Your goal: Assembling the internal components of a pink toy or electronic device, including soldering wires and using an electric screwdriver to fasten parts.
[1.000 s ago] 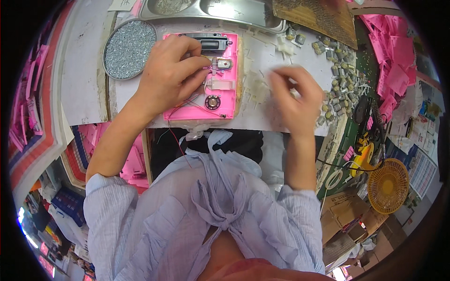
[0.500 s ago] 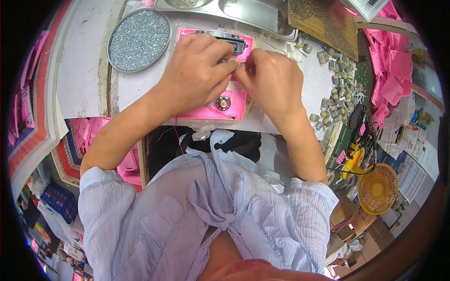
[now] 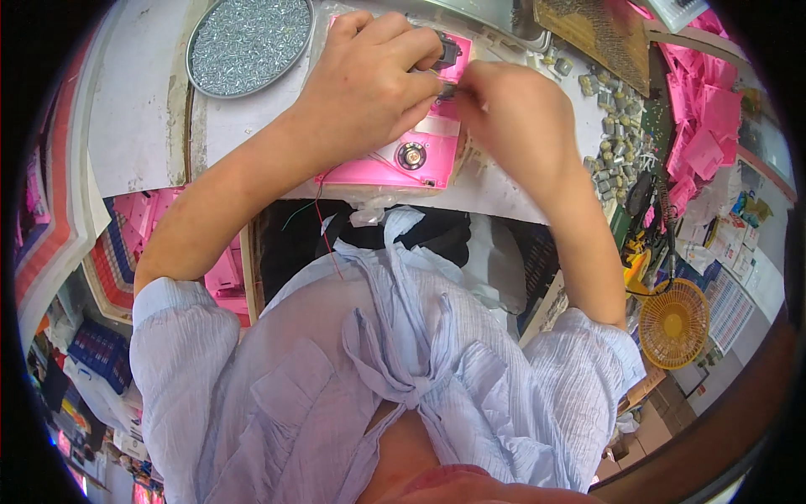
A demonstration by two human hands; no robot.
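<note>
A pink plastic housing point(image 3: 374, 173) lies at the table's front edge, with a round black speaker point(image 3: 412, 156) and thin wires on it. Over its far part, my left hand point(image 3: 365, 88) is closed, thumb and fingers pinching a small grey metal part point(image 3: 447, 90). My right hand point(image 3: 520, 113) sits just right of that part, thumb and forefinger pressed together. What its fingertips hold is hidden. Beyond the fingers, a black plastic part point(image 3: 451, 52) rests on the housing, partly covered by my left hand.
A round tray of screws point(image 3: 248, 46) stands at the far left. Several small motors point(image 3: 617, 151) lie loose on the right, near a brown board point(image 3: 596, 38) holding small pieces. Pink parts point(image 3: 705, 105) are heaped farther right. A yellow basket point(image 3: 674, 323) is lower right.
My right hand has moved right, away from the left fingers, and the grey metal part now shows between the hands. The whole view has shifted, so the table sits higher.
</note>
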